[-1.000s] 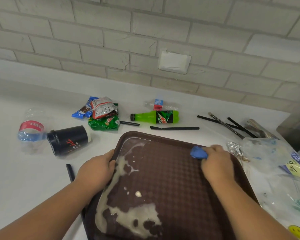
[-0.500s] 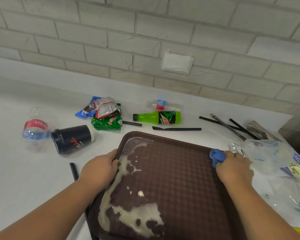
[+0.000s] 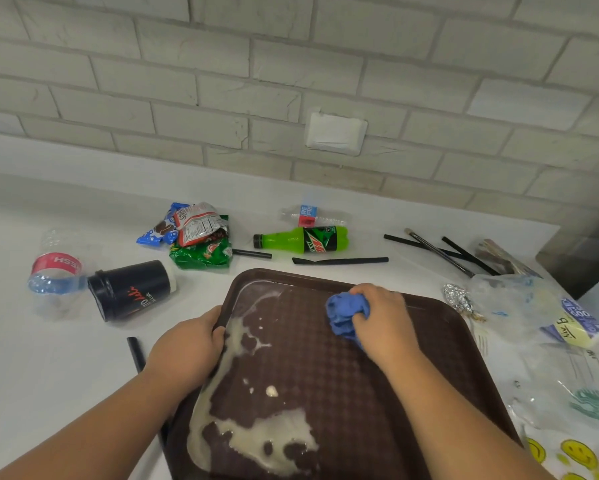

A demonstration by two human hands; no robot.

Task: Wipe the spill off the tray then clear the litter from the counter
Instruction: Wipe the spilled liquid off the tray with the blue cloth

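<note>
Blue cloth [image 3: 346,313], crumpled into a wad, is clenched in the curled fingers [image 3: 367,294] of our right hand [image 3: 384,323] and pressed onto the far middle of the tray [image 3: 429,341], on dry brown surface apart from the spill [image 3: 256,441]. Our left hand [image 3: 187,348] hooks its fingers over the tray's left rim and grips it, right where the liquid runs along that edge. The tray sits askew on the white counter [image 3: 31,375], close in front of us. We judge the main risk to be the wad: it looks small against so much liquid, so a hard sweep may push the puddle over the low rim onto the counter instead of soaking it up. Our left fingers may also slip on the wet rim and let the tray skid. The spill is pale and creamy, a thin stream from the far left corner widening into a broad, patchy pool at the near left, with a few stray droplets and one small lump. Beyond the tray, a black cup [image 3: 132,289], a green bottle [image 3: 305,239] and wrappers [image 3: 197,237] lie untouched.
</note>
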